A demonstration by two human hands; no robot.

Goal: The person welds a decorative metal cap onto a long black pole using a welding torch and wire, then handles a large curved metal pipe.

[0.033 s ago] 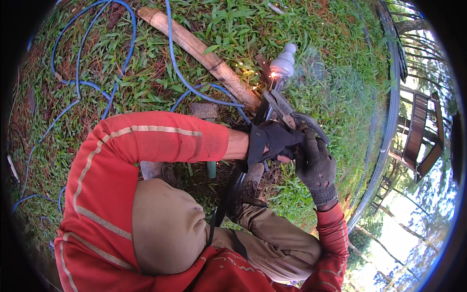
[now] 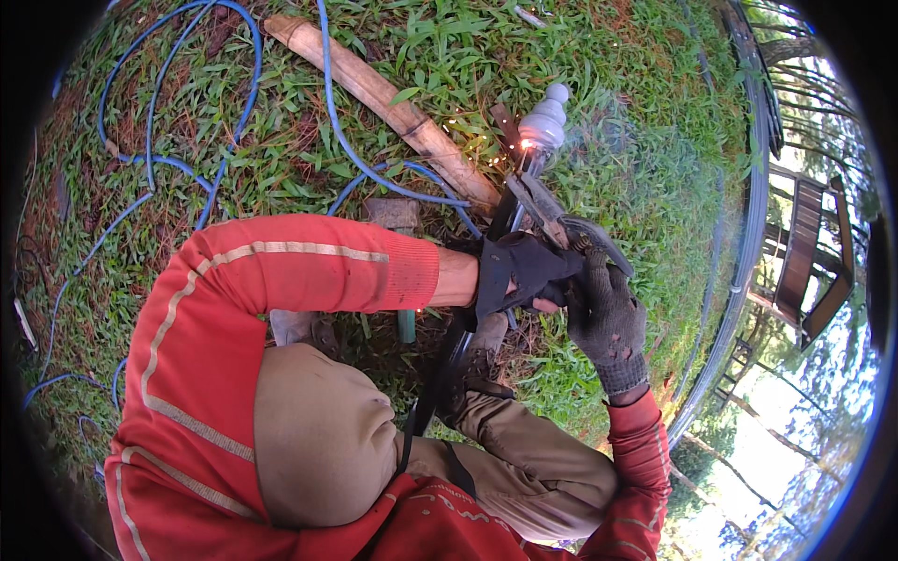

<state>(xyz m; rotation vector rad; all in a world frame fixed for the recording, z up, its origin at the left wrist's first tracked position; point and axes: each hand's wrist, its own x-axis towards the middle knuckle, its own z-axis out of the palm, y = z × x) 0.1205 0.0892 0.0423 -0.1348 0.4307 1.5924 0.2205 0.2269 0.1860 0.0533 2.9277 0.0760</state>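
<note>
My right hand (image 2: 610,323), in a grey knit glove, is closed around a welding electrode holder (image 2: 543,208). Its jaws point toward a bright arc at the base of a pale, rounded finial (image 2: 544,124). This finial sits at the far end of a dark metal tube (image 2: 453,351), which slants up past my legs. My left hand (image 2: 526,266), in a dark glove, lies over the tube and against the right hand. Its fingers are curled, and what they grip is hidden. Sparks fly leftward from the arc, with thin smoke to the right.
A split wooden pole (image 2: 379,93) lies on the grass with its near end close to the tube. Blue hose (image 2: 341,140) loops across the left side. A block (image 2: 393,213) stands beside my left forearm. Dark cables (image 2: 748,215) run along the right, before a wooden structure.
The spark spray has shifted and scattered a little wider, with a glint near my left cuff. Both hands, the electrode holder and the tube hold the same positions.
</note>
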